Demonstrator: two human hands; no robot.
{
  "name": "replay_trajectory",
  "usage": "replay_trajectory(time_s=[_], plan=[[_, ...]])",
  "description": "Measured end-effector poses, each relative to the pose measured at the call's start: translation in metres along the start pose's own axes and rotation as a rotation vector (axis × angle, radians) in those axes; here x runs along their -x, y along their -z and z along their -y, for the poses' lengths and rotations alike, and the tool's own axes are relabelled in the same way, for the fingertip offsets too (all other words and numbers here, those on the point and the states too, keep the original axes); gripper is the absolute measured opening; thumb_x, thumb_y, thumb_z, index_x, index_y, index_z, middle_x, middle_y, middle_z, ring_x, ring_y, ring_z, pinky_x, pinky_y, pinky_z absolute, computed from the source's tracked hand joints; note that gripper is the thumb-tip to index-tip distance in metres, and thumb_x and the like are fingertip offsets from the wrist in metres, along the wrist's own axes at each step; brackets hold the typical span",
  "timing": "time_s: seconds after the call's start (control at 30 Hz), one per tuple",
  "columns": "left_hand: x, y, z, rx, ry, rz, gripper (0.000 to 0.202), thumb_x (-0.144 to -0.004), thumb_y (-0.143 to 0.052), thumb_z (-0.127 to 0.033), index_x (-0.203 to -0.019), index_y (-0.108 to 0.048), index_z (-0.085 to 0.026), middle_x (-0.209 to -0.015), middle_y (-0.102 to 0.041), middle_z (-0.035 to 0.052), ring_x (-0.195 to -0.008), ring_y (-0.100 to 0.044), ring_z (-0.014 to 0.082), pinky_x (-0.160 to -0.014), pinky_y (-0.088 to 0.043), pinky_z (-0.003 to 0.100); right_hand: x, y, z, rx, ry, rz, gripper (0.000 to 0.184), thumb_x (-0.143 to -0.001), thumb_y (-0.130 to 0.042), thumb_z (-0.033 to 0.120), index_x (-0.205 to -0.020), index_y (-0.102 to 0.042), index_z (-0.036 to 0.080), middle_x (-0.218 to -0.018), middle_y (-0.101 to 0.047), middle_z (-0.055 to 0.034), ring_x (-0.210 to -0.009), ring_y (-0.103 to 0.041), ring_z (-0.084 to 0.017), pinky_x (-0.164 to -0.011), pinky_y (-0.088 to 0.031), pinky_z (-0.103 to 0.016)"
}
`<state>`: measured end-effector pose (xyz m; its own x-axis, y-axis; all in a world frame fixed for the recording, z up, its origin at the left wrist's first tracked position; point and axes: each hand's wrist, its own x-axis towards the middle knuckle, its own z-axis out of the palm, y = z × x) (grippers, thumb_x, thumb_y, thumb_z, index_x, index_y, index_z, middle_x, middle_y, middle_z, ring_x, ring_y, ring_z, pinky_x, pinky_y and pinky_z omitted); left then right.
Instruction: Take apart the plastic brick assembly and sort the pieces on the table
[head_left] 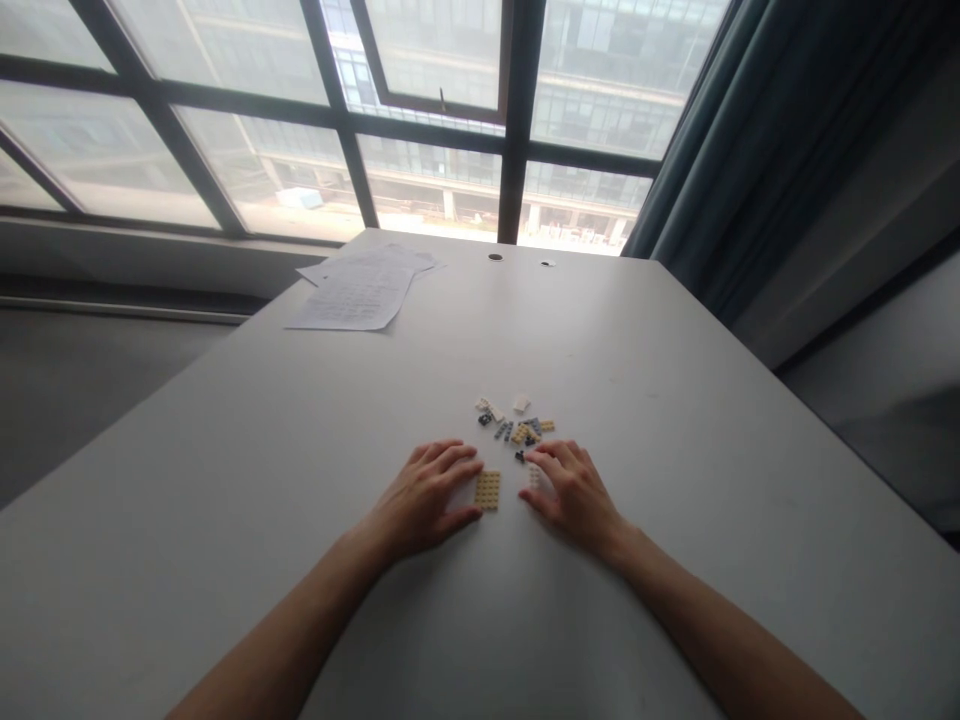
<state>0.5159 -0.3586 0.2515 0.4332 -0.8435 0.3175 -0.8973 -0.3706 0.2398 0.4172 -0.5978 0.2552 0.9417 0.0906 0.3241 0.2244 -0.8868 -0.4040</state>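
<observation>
My left hand grips a tan studded building plate at its left side, thumb at the near edge and fingertips at the far edge. The plate lies flat, on or just over the table. To the right, my right hand curls its thumb and fingers around a small white studded brick, partly hidden by the hand. A small dark brick lies by my right fingertips. Just beyond both hands is a loose pile of tan bricks, grey bricks and white bricks.
The white table reaches to a large window. Printed paper sheets lie at its far left. Two round holes, one a dark cable hole, sit near the far edge. A blue-grey curtain hangs at the right.
</observation>
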Motion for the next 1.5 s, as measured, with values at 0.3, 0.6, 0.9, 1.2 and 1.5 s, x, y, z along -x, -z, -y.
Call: replay_trajectory(time_s=[0.3,0.6,0.9,1.2,1.5], plan=[[0.000,-0.001,-0.001,-0.002,-0.002,-0.006,0.042,-0.081,-0.061,-0.040,-0.119,-0.058,-0.024,-0.123,-0.057,0.0100,-0.118,-0.048,0.0282,-0.098,-0.037,0.044,-0.019,-0.008,0.022,0.007,0.118,0.154,0.045,-0.076,-0.072,0.044,-0.113,-0.061,0.020,-0.114,-0.058,-0.0097,-0.107,-0.048,-0.027,-0.093,-0.037,-0.042],[0.000,0.001,-0.002,-0.008,0.021,0.031,0.040,-0.083,-0.059,-0.041,-0.119,-0.056,-0.024,-0.125,-0.056,0.0090,-0.120,-0.046,0.0285,-0.099,-0.035,0.045,-0.020,-0.011,0.025,0.029,0.124,0.157,0.038,-0.080,-0.066,0.043,-0.109,-0.061,0.020,-0.115,-0.057,-0.0097,-0.108,-0.046,-0.027,-0.094,-0.034,-0.041],[0.000,0.001,-0.002,-0.003,0.030,0.023,0.041,-0.082,-0.059,-0.042,-0.118,-0.057,-0.023,-0.124,-0.056,0.0095,-0.120,-0.045,0.0285,-0.100,-0.034,0.045,-0.017,-0.012,0.028,0.032,0.118,0.152,0.038,-0.082,-0.064,0.043,-0.111,-0.060,0.019,-0.115,-0.057,-0.0099,-0.109,-0.045,-0.026,-0.096,-0.033,-0.041],[-0.001,0.002,-0.002,0.008,0.045,0.039,0.041,-0.082,-0.058,-0.042,-0.119,-0.057,-0.024,-0.125,-0.056,0.0085,-0.122,-0.044,0.0282,-0.101,-0.034,0.044,-0.016,-0.014,0.027,0.023,0.113,0.145,0.039,-0.083,-0.063,0.044,-0.112,-0.059,0.019,-0.116,-0.057,-0.0096,-0.110,-0.045,-0.026,-0.096,-0.032,-0.041],[-0.001,0.001,-0.003,0.005,0.051,0.037,0.041,-0.081,-0.059,-0.041,-0.119,-0.057,-0.024,-0.125,-0.057,0.0080,-0.121,-0.045,0.0276,-0.102,-0.034,0.044,-0.015,-0.015,0.026,0.012,0.112,0.130,0.040,-0.082,-0.064,0.044,-0.113,-0.059,0.019,-0.116,-0.058,-0.0095,-0.110,-0.046,-0.026,-0.096,-0.032,-0.041]])
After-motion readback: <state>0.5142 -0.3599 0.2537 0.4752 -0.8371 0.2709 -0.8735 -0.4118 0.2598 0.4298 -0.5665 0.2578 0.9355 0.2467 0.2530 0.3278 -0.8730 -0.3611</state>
